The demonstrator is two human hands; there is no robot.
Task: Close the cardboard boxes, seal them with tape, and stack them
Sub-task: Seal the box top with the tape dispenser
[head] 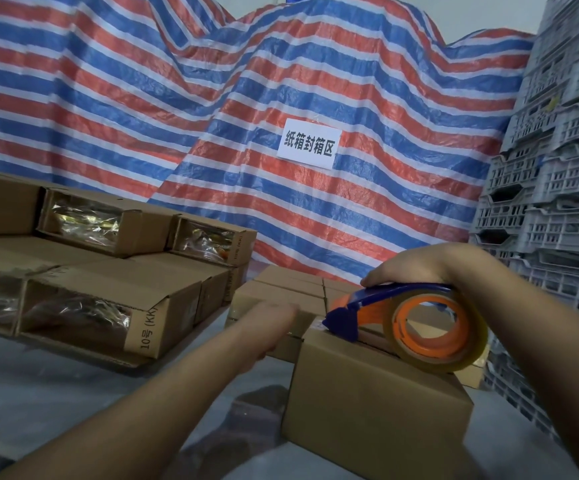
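Head view: right hand [419, 268] curled over blue-and-orange tape dispenser with clear roll [419, 323], nose pressed on top seam of plain brown cardboard box [378, 410] at lower centre. Left hand [270, 327] blurred beside box's far corner, finger state impossible to tell. Probably light, stiff-walled, top yielding; best gripped by opposite sides.

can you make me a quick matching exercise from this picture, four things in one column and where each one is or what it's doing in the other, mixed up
Things
1. tape dispenser
2. white paper sign
3. grey plastic crates
4. left hand

Places or states
A. stacked along the right edge
B. stuck on the striped tarp
C. blurred, reaching toward the boxes in the middle
D. held by the right hand, on top of the near box

Pairs: 1-D, 2-B, 3-A, 4-C
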